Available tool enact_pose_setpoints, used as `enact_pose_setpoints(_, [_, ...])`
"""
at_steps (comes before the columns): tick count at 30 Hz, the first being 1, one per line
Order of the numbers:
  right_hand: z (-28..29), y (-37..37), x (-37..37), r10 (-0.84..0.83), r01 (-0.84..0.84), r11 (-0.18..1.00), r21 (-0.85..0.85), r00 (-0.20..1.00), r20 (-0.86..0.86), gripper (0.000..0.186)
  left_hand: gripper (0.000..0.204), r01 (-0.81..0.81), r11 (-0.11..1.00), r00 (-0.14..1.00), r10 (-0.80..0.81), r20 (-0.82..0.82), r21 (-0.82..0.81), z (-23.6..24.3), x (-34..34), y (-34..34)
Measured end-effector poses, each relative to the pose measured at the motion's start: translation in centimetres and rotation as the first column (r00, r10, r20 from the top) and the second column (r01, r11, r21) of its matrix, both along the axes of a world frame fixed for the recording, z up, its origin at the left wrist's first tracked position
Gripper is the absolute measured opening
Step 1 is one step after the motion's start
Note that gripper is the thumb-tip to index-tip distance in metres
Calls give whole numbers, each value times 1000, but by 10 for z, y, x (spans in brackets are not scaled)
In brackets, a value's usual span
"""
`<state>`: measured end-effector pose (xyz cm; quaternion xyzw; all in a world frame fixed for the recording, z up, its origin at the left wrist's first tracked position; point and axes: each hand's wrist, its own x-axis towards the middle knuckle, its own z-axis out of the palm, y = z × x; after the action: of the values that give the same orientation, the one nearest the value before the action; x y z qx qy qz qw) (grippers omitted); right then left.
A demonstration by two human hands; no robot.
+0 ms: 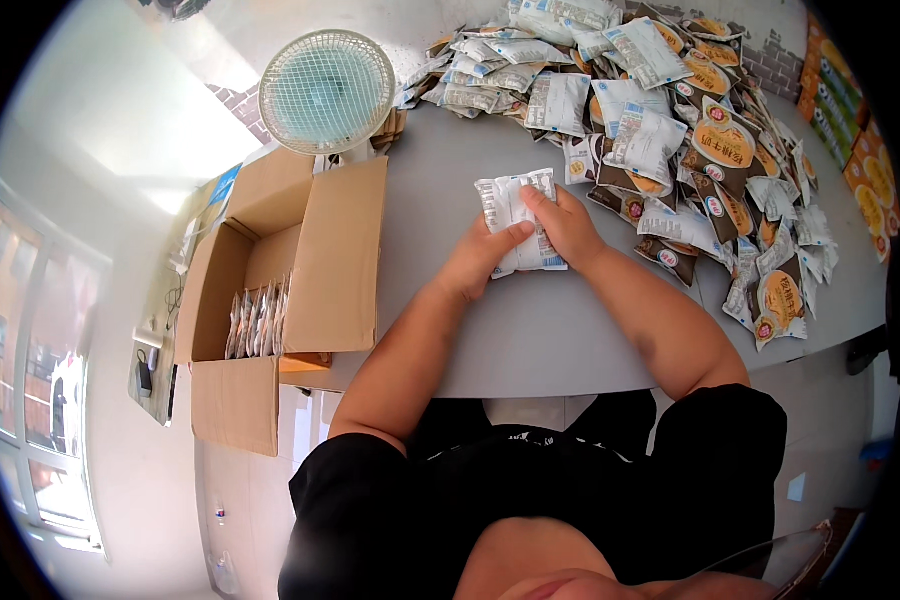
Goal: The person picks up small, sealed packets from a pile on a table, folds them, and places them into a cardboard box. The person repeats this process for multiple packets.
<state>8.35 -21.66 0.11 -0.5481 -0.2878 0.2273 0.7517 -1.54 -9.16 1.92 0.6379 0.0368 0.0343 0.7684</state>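
Observation:
A white printed milk pouch (506,196) is held between both hands above the middle of the grey table (420,200). My left hand (480,255) grips its left side, the thumb lying across the front. On the right side my right hand (565,228) holds the same pouch, its thumb pressed on the upper front. Fingers behind the pouch are hidden. To the right and far side spreads a heap of similar pouches (650,140), some white side up, others showing a brown and orange face. An opened cardboard box (335,260) stands to my left, with a row of upright pouches (260,320) inside.
A round fan (327,92) stands behind the box. The box's flaps stick out, one hanging near the table's front edge. Orange and green cartons (850,130) are stacked at the far right. A side table (152,370) with cables is beyond the box, towards the window (30,380).

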Motion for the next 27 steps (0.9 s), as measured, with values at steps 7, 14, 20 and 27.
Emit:
enact_pose_setpoints(7, [7,-4,-5,128,-129,992,-7,991,-33,39,41,22,998,997,-26,-72,-58,11,-16,-3])
enact_pose_setpoints(14, [-3,-2,2,131,-114,987,-113,980,149,51,42,-95,984,989,76,-126,-153,10,-76,-22])
enact_pose_setpoints(20, [6,-4,6,80,-74,966,-247,997,17,48,47,-211,915,960,128,-247,-344,35,-161,-26])
enact_pose_setpoints(27, [1,-3,1,155,-113,926,-359,984,91,37,44,-425,905,905,424,-26,-21,116,-216,14])
